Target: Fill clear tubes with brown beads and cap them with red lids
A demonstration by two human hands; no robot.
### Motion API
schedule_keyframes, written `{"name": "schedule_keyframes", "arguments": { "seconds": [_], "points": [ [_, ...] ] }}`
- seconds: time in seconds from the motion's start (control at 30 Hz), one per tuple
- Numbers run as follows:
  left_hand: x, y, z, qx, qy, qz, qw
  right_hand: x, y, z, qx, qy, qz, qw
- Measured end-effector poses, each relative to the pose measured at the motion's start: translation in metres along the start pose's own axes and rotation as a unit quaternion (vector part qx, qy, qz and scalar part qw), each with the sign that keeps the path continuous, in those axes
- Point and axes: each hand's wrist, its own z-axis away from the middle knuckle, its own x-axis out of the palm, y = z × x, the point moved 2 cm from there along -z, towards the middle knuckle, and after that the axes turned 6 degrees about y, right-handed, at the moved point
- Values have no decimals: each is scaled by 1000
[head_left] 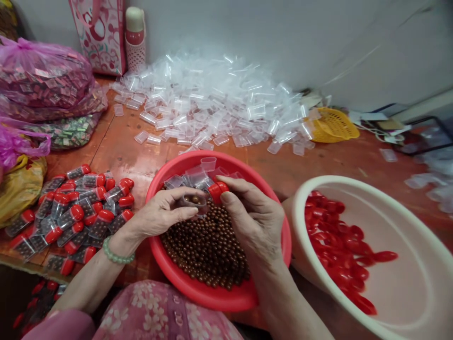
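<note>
Over a red basin, my left hand is closed on a clear plastic container with its open mouth tilted up. Brown balls show inside it. My right hand pinches a red cap between thumb and fingers, just right of the container and apart from its mouth. Many shiny brown balls fill the near part of the basin. Several clear containers lie at its far side, partly behind my hands.
Capped, filled containers are piled at the left. A cream tub with loose red caps stands at the right. Behind lie a heap of clear containers, a yellow basket and a bottle. Pink bags sit far left.
</note>
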Motion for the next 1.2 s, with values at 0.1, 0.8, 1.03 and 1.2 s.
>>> {"name": "schedule_keyframes", "arguments": {
  "seconds": [0.1, 0.8, 1.03, 1.2],
  "points": [
    [6, -2, 0, -13, -3, 28, 1000, -1, 0, 0, -15, -4, 2, 1000],
    [2, -4, -14, -15, 16, -10, 1000, -1, 8, -1, -22, -7, 28, 999],
    [2, -4, -18, -5, -2, -77, 997, -7, 5, -17, -83, -81, 85, 990],
    [1, -9, -19, 6, -10, -99, 995, -1, -2, -21, -154, -131, 119, 972]
  ]
}}
